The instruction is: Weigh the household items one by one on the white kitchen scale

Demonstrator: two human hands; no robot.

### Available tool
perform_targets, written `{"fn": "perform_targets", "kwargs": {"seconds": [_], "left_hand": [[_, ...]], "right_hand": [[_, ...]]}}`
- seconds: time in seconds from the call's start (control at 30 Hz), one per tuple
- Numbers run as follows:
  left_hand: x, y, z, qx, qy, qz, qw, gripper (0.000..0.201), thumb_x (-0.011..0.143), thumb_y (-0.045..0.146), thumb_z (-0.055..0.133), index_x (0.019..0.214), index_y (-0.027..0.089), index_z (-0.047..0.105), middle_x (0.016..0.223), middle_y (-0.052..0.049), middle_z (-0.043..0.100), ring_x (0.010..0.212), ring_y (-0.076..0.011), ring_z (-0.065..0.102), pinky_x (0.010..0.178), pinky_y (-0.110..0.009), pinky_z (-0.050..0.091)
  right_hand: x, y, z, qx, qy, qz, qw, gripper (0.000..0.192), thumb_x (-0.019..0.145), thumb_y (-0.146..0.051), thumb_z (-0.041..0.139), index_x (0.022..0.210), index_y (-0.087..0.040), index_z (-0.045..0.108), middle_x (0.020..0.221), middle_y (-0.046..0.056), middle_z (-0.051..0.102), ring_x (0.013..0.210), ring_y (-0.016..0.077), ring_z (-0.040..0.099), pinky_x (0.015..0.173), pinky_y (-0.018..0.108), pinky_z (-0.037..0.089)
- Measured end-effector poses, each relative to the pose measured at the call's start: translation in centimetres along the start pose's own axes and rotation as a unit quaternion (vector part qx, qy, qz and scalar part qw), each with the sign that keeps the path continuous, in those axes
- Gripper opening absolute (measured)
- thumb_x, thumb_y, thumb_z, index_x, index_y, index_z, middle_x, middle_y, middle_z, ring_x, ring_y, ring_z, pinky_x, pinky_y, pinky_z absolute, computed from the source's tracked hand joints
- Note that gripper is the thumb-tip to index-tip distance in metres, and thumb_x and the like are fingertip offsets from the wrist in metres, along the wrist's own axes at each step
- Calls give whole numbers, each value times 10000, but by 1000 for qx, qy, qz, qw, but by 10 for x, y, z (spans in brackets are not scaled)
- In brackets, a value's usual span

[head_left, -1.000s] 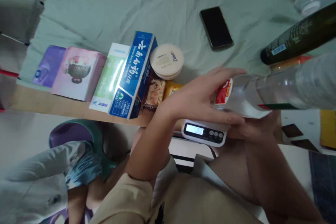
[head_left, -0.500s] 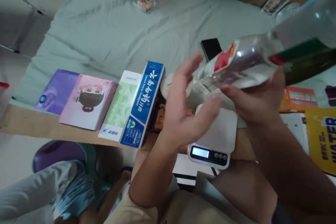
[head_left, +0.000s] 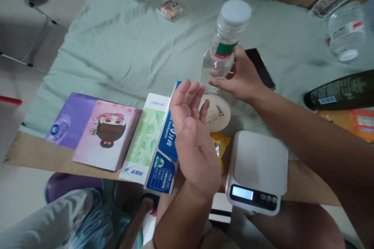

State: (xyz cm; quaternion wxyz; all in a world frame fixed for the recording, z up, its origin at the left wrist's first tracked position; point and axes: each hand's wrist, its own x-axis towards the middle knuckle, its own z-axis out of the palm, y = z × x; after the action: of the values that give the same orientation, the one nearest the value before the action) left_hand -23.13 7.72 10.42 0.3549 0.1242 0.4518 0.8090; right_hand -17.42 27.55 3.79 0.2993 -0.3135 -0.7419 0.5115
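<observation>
Clear plastic water bottle stands upright on the green-clothed worktop, held by the right hand.

Its fingers wrap the bottle's lower body just beyond the round Dove tin, with a black phone partly hidden behind the hand. The left hand hovers nearer the body, fingers spread and holding nothing, over the blue toothpaste box and a yellow snack packet. To the right hand's near side sits the white kitchen scale, its platform bare. Judging from this, a low, steady grip on the bottle's body suits it best, since a squeeze higher up on the thin plastic could tip it; keeping it vertical helps. Left of the blue box lie a green box and two tissue packs.
</observation>
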Motion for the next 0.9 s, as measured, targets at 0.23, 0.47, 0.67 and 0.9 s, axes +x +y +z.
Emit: {"fn": "perform_targets", "kwargs": {"seconds": [0.23, 0.47, 0.67, 0.9], "left_hand": [[4, 3, -8, 12, -8, 8, 1000, 484, 961, 617, 558, 1341, 317, 575, 1484, -82, 620, 1511, -314, 541, 1245, -473, 465], [2, 6, -9, 22, 10, 24, 999, 468, 1003, 625, 473, 1336, 319, 597, 1464, -68, 637, 1543, -297, 525, 1272, -485, 457], [-1, 8, -9, 56, -20, 22, 998, 439, 1031, 614, 422, 1338, 347, 589, 1496, -52, 620, 1548, -283, 521, 1279, -457, 451], [-6, 1, -4, 76, -58, 25, 995, 446, 1003, 665, 454, 1262, 339, 614, 1420, -50, 661, 1484, -302, 565, 1206, -447, 473]], "right_hand": [[-4, -5, 6, 23, -71, -17, 997, 749, 630, -378, 975, 1199, -325, 490, 1276, 20, 713, 1144, 252, 760, 1033, 495, 686], [-7, -7, 5, 49, -113, -11, 992, 738, 628, -395, 958, 1181, -328, 474, 1343, 46, 719, 1260, 284, 739, 1077, 507, 672], [-4, -5, -4, 54, -90, 4, 995, 809, 545, -457, 990, 1197, -341, 526, 1339, 22, 712, 1310, 265, 702, 1219, 536, 579], [-114, -30, -55, 76, 216, 1, 973, 359, 816, -470, 769, 1147, -423, 640, 1184, -29, 700, 1151, 233, 752, 1160, 565, 596]]}}
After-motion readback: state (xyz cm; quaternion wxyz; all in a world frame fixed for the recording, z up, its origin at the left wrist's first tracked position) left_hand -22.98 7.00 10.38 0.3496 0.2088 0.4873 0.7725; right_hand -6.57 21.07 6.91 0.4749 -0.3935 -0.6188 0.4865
